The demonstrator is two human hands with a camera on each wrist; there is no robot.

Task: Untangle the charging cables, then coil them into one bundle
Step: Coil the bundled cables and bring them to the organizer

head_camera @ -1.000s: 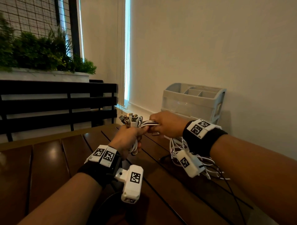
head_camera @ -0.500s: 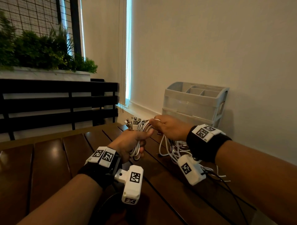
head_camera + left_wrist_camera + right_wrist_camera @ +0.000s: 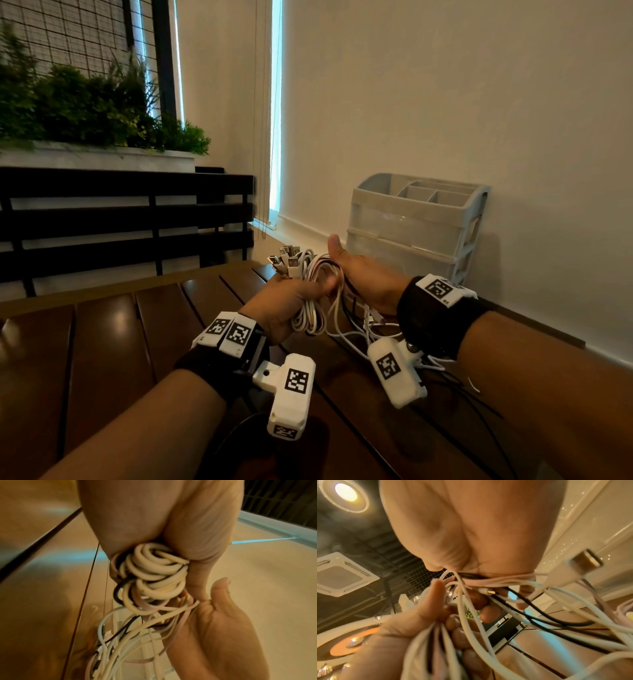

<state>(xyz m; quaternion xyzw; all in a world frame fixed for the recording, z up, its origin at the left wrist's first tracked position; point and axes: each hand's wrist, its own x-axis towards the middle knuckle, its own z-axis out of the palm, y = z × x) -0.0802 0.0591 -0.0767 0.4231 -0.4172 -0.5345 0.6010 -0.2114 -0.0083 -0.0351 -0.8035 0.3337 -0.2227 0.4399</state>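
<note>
**Cable bundle held in left fist above table; right hand feeding loose strands**

Left hand (image 3: 284, 305) grips the coiled cables (image 3: 310, 298) in a closed fist, raised above the wooden table (image 3: 102, 342). Plug ends (image 3: 286, 262) stick out of the top of the fist on the far side. In the left wrist view the coils (image 3: 154, 573) are white with one black and one pink strand.

Right hand (image 3: 366, 274) is just right of the bundle, thumb up, palm toward it. Fingers (image 3: 489, 613) curl around the loose strands (image 3: 505, 588). Uncoiled lengths trail down to the table at right (image 3: 363, 329).

Grey drawer organiser (image 3: 418, 222) stands against the far wall.
</note>
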